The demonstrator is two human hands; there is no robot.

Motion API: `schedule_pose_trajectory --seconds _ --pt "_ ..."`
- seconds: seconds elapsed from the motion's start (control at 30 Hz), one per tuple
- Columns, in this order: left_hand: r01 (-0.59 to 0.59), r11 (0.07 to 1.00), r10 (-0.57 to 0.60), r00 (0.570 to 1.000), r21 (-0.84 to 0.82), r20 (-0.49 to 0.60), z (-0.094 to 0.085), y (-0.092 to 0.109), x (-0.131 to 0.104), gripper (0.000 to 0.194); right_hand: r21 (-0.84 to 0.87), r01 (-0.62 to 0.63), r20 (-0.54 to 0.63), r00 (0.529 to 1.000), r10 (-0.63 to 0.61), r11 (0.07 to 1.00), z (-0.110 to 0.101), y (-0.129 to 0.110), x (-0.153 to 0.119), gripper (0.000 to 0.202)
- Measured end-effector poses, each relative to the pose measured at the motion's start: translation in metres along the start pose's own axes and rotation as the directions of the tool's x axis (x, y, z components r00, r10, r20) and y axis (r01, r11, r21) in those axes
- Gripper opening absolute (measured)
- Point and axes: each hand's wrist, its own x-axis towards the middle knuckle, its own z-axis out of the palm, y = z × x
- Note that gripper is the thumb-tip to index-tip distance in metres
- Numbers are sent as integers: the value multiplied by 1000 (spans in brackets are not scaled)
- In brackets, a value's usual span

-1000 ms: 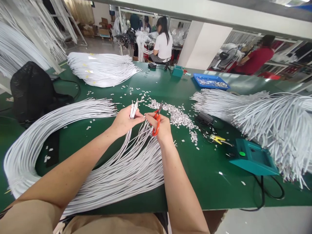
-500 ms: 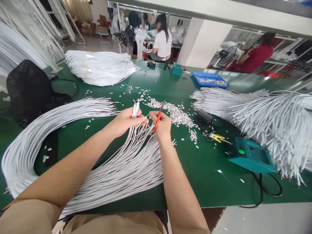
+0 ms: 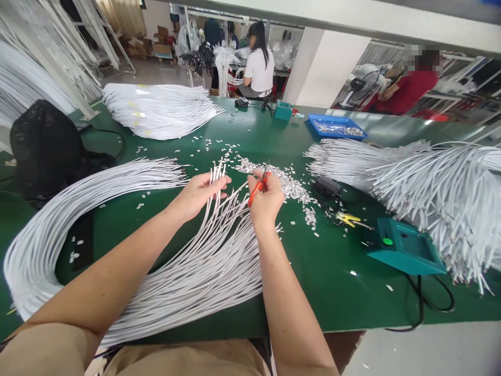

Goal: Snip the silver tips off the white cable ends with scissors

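My left hand [image 3: 195,196] is closed around a few white cables [image 3: 217,175], whose ends stick up above the thumb. They rise from a large loose bundle of white cables [image 3: 203,282] that lies on the green table between my forearms. In my right hand [image 3: 269,204] is a pair of red-handled scissors [image 3: 254,193], its dark blades pointing away from me. One cable end reaches toward the right fingertips; whether they touch it I cannot tell. Just beyond the right hand lies a spread of small silvery scraps [image 3: 291,187].
A curved cable bundle [image 3: 35,245] lies left, another bundle [image 3: 156,112] behind it, beside a black mesh bag [image 3: 45,146]. Rightward are yellow-handled pliers [image 3: 348,219], a teal device [image 3: 407,248] with a cord, a blue tray [image 3: 336,121] and heaped cables [image 3: 438,188]. Two people sit beyond.
My right hand has turned and shifted slightly right, the scissors tilting with it. The cable ends in my left hand have fanned apart, and its fingers have drawn back from the right hand.
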Motion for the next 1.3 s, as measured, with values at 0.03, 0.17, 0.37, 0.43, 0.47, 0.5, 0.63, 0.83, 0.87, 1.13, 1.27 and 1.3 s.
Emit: schedule_pose_trajectory --seconds 0.03,0.17,0.37,0.43,0.47,0.5,0.63,0.83,0.87,1.13,1.27,1.3 --pt "0 1000 0 1000 20 -13 0 0 0 39 2 9 -45 999 -9 1000 -2 -1 1 22" --pt "-12 994 12 1000 107 -1 4 4 -3 36 174 6 43 999 -14 985 -5 -5 3 23" --pt "-41 992 33 997 116 68 7 8 -6 23 105 76 7 997 -77 992 -7 -15 -3 21" --pt "-45 995 40 997 88 59 6 6 -6 26 35 132 -43 990 -131 991 -8 -19 -5 19" --pt "-51 995 46 997 84 55 6 6 -6 27 27 133 -20 991 -132 991 -9 -21 -5 19" --pt "-58 995 54 997 84 52 7 5 -6 27 40 113 26 993 -115 993 -9 -22 -6 19" --pt "-72 992 67 997 108 46 9 7 -7 27 240 -81 283 959 10 967 -6 -18 -3 22" --pt "-64 988 60 998 143 34 14 10 -10 28 448 -274 453 890 48 851 -1 -10 0 25" --pt "-68 989 67 998 135 12 13 9 -10 29 440 -272 453 890 50 856 -1 -10 1 25" --pt "-131 983 138 989 129 -49 8 5 -6 30 -163 68 425 905 8 984 -6 1 6 16" --pt "-131 971 149 986 199 -79 10 8 -7 26 -374 249 469 882 -50 893 -6 3 4 21" --pt "-136 966 158 984 219 -86 10 8 -7 25 -407 277 472 879 -59 870 -6 2 3 22"
